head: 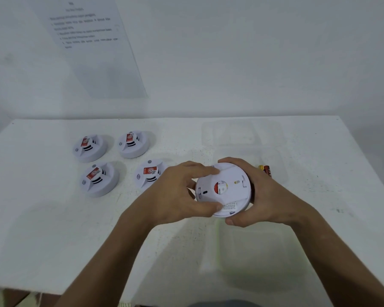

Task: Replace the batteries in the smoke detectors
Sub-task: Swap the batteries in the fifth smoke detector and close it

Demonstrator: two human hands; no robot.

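- From the head view, we hold one smoke detector (224,189) above the white table (42,218), its back plate turned up to us, with a red and white patch showing through the round opening at its middle.
- Our left hand (177,193) grasps the detector's left edge, fingers curled over the top of the rim and thumb pressed near the small vented label at its lower edge.
- Our right hand (259,196) grasps the right side, fingers wrapped round the far rim and thumb tucked under the near rim, so the unit sits clamped between both hands and clear of the table.
- Four more detectors (93,179) lie face up in two rows at the table's left, each with a red label, well apart from the one we hold.
- A few batteries (267,170) lie on the table just beyond our right hand, partly hidden by it; we cannot tell whether they are fresh or spent.
- A printed sheet (87,32) hangs on the wall behind; its text is too blurred to read.
- We judge the step in hand to be twisting the back plate off the body. To do it well, we should fix the body with the right hand and turn only the plate with the left, keeping the pressure even around the rim so the tabs do not bind.
- We should keep the unit low over the table, so anything that drops loose does not roll away.
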